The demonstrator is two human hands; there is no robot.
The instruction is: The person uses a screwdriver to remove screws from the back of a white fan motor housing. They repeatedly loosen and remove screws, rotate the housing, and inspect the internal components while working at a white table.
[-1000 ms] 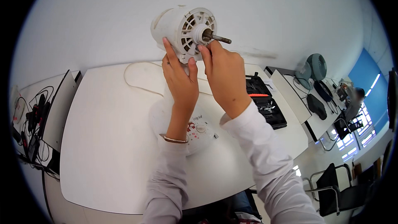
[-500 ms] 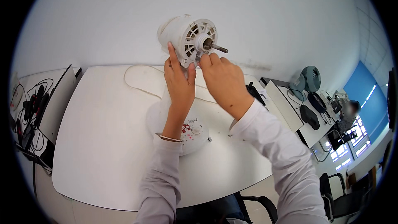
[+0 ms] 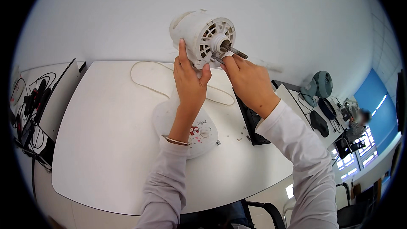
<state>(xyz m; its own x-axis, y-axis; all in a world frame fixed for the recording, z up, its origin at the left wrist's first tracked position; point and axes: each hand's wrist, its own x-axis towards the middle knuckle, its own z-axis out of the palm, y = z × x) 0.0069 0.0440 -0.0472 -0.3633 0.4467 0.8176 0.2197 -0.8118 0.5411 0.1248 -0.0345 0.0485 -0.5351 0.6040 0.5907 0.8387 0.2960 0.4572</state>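
A white electric fan stands on the table without blades. Its round motor housing (image 3: 186, 27) faces right, with a slotted front and a bare metal shaft (image 3: 237, 51) sticking out. My left hand (image 3: 188, 76) grips the housing from below left, index finger stretched up its side and thumb near the front's lower edge. Pinched in my right hand (image 3: 251, 80) is a thin grey metal tool (image 3: 219, 60), its tip at the lower front beside the hub; its exact kind is hidden. My left forearm partly covers the fan's base (image 3: 203, 144), which has knobs and a red print.
A white cord (image 3: 144, 85) loops over the white table (image 3: 106, 144). Small loose metal parts (image 3: 240, 139) lie beside a black tray (image 3: 258, 138) at right. Side desks hold tools with cables (image 3: 36, 97) at left and a grey-green fan (image 3: 322, 85) at right. A person sits far right.
The view has shifted, and the housing and both hands appear farther right. The thin tool in my right hand shows more clearly. More of the black tray is visible.
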